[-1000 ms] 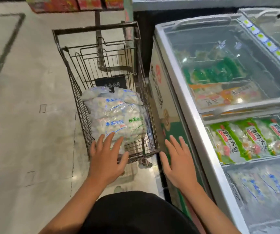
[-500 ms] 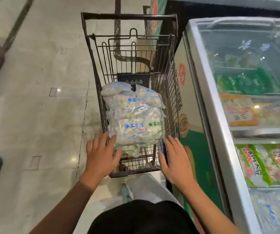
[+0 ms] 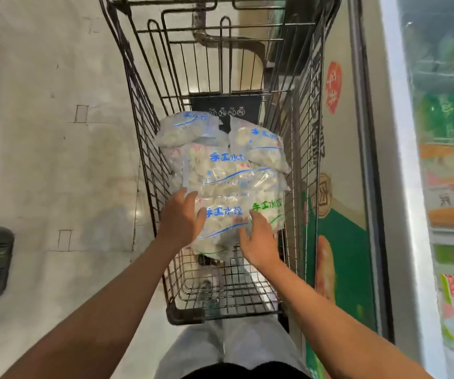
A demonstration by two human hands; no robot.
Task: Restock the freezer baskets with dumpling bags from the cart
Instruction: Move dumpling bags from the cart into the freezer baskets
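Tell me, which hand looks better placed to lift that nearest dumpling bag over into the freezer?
Probably the right hand: it reaches the nearest dumpling bag on the side facing the freezer. The left hand sits at the bag's far edge, better for steadying.

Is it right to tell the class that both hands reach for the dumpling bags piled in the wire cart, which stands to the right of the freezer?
Not quite. The head view shows the wire cart to the left of the freezer. The left hand and right hand do reach the piled dumpling bags.
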